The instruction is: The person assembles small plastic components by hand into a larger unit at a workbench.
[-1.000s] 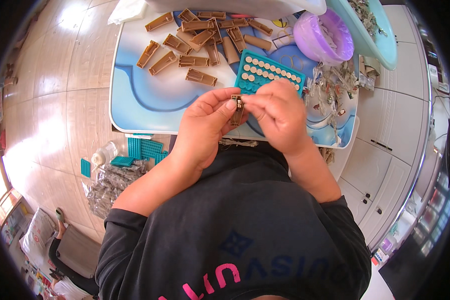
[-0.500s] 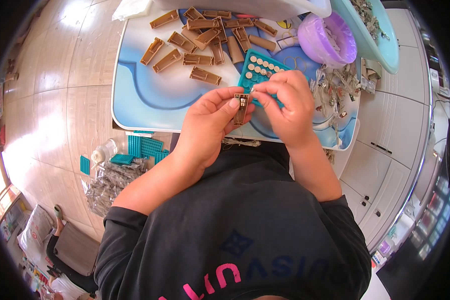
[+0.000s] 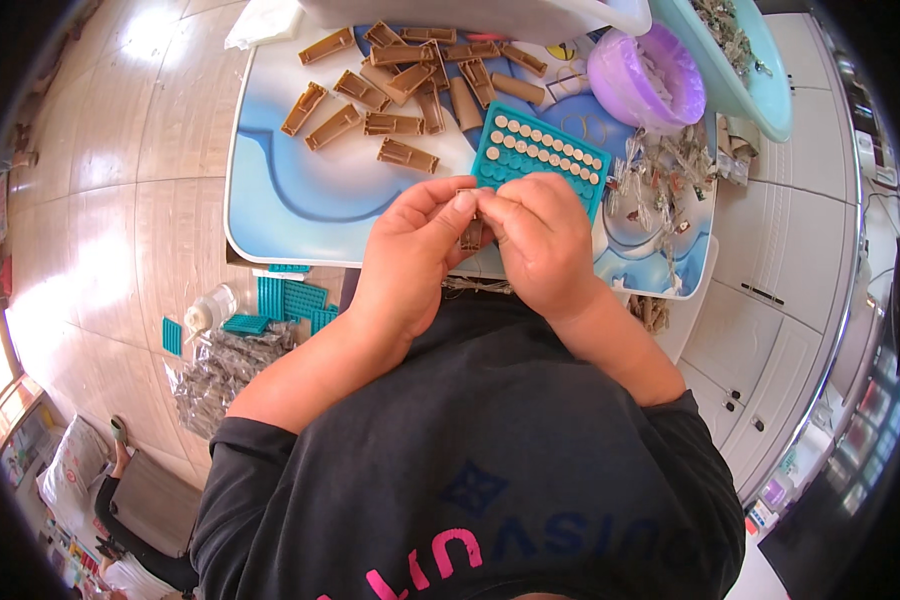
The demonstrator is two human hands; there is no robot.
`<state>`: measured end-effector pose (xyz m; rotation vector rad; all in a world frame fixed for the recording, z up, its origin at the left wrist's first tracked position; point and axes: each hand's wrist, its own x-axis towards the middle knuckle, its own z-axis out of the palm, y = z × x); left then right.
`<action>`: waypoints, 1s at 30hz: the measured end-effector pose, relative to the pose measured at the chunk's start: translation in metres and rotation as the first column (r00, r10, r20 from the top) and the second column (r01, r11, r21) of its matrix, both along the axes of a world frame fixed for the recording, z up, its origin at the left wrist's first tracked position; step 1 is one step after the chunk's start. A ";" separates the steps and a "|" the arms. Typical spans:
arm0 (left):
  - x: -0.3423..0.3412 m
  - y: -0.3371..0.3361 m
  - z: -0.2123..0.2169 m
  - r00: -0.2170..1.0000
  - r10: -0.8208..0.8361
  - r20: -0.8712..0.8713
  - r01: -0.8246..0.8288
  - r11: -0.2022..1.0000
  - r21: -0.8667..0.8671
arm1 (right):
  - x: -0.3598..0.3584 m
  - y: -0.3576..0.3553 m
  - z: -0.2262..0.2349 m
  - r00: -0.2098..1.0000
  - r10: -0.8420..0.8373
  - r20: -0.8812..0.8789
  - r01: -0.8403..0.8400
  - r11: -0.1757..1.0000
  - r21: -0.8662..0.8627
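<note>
My left hand (image 3: pixel 408 245) is closed around a small brown plastic casing (image 3: pixel 471 237), its thumb on the upper end. Close against it, my right hand (image 3: pixel 548 245) pinches at the casing's top; whatever lies between these fingertips is hidden. Just beyond the right hand lies a teal tray (image 3: pixel 525 168) with rows of round pale discs (image 3: pixel 538 137) in its pits, some pits bare. Several more brown casings (image 3: pixel 393 124) are scattered over the blue and white table (image 3: pixel 300 200), most with their hollow side up.
A purple bowl (image 3: pixel 610 75) with a plastic liner and a pale teal basin (image 3: pixel 770 100) of small parts stand at the far right. Wired parts (image 3: pixel 660 185) lie below them. On the floor at left are teal trays (image 3: pixel 302 298) and a plastic bag (image 3: pixel 220 375).
My right hand has moved left and down onto the casing's top, carrying a tiny shiny piece now out of sight. More of the teal tray shows. The left hand keeps its hold.
</note>
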<state>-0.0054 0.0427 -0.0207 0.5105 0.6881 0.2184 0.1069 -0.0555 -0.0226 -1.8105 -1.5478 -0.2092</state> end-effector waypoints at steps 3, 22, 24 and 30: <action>0.000 0.000 0.002 1.000 0.008 0.011 -0.007 1.000 -0.019 | 0.000 -0.004 0.004 0.999 0.003 -0.035 -0.003 1.000 -0.004; -0.004 0.005 -0.002 0.997 -0.075 0.036 0.076 0.996 -0.039 | 0.042 0.105 0.007 0.962 0.090 0.259 -0.021 0.966 -0.258; -0.004 0.005 -0.003 0.996 -0.079 0.035 0.081 0.996 -0.036 | 0.048 0.107 0.004 0.972 0.084 0.217 -0.041 0.980 -0.196; -0.004 0.002 -0.001 0.998 -0.008 0.062 0.011 0.999 -0.042 | 0.041 0.075 0.018 0.699 0.036 -0.715 -0.026 0.999 0.025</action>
